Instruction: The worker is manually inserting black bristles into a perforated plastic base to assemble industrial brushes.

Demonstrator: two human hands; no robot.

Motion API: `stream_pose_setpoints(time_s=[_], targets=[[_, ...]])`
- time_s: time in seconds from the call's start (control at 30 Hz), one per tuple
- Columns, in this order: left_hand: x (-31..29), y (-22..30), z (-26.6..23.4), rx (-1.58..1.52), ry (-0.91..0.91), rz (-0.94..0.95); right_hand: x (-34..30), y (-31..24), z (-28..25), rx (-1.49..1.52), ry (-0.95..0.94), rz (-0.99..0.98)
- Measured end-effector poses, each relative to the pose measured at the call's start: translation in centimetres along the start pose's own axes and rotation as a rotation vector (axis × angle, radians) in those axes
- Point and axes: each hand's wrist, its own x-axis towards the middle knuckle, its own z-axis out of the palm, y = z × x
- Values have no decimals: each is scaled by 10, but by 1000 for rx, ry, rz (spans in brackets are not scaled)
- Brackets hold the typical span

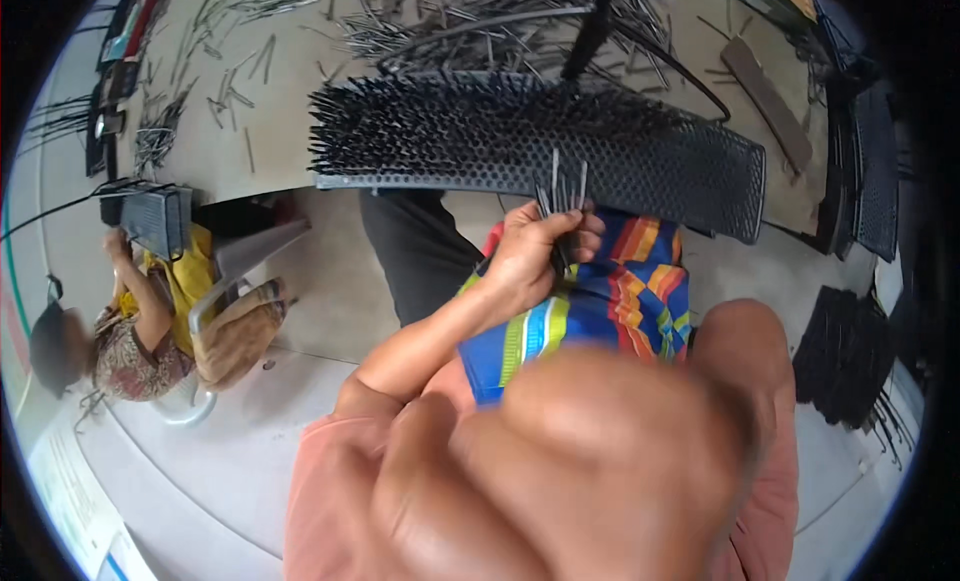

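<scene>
My left hand (535, 253) is closed around a small bunch of thin metal pins (562, 193), their tips pointing up against the near edge of a long black perforated panel (660, 166). The left half of that panel bristles with several upright pins (420, 131). The panel lies across the edge of a grey table (215, 156), above my lap with its striped blue, red and yellow cloth (620, 301). My right hand does not show; a large blurred skin-coloured shape (600, 461) fills the lower middle of the view.
Loose metal pins (480, 26) lie scattered and heaped on the table. Another person (140, 331) sits at the left on a chair, holding a similar black panel (155, 219). More black panels (870, 171) and a dark pile of pins (845, 356) are at the right.
</scene>
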Motion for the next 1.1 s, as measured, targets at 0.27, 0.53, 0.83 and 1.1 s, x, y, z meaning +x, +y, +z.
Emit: stream_pose_setpoints(time_s=[0.27,0.53,0.83,1.1], targets=[[-9,29,34,-63,50,114,-112,70,43,138,375,507],[-5,1,62,-174,86,83,-145,79,93,-103,392,512],[-22,-1,27,111,10,13,-159,97,77,1032,212,1148],[-29,1,11,232,-4,-65,-164,111,79,974,-88,1185]])
